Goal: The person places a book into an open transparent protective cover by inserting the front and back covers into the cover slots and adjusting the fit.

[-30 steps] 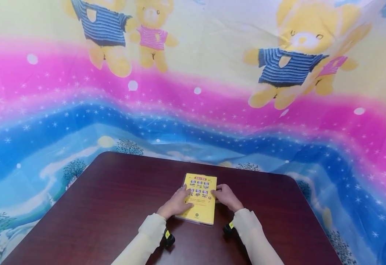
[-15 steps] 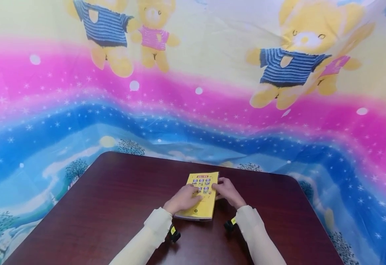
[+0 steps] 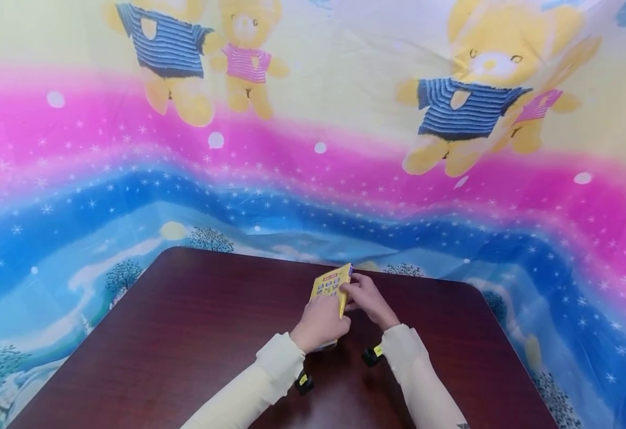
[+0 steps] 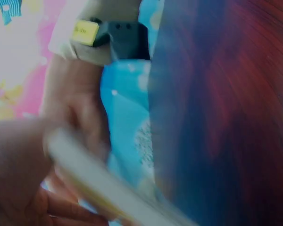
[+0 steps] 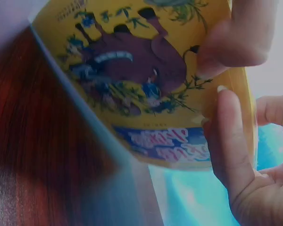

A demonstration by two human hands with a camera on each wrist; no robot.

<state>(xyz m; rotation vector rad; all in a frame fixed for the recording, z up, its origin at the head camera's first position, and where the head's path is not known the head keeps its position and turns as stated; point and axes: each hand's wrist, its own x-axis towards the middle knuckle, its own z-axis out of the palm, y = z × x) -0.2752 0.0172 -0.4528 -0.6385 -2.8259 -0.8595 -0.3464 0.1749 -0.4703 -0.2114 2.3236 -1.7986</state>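
A yellow book [image 3: 326, 283] with small printed pictures is raised off the table and tilted, its far right corner highest. My left hand [image 3: 321, 322] lies over its near part and grips it, hiding much of that side. At the right edge, my right hand [image 3: 363, 295] pinches the book between thumb and fingers. In the right wrist view the underside cover [image 5: 127, 70] shows a large brown animal, with fingertips [image 5: 231, 117] against it. The left wrist view is blurred; the book's pale page edge [image 4: 104, 179] runs beside my left hand [image 4: 14, 160].
The dark reddish-brown table [image 3: 184, 333] has rounded far corners. Behind it hangs a cloth [image 3: 313, 196] printed with teddy bears and snowflakes. Black wrist cameras sit under both cuffs, one [image 3: 304, 382] at the left and one [image 3: 372, 356] at the right.
The book, nearly flat on the table a second ago, has been lifted and tilted. My left hand has moved right across it and taken hold. My right hand has risen slightly with its edge.
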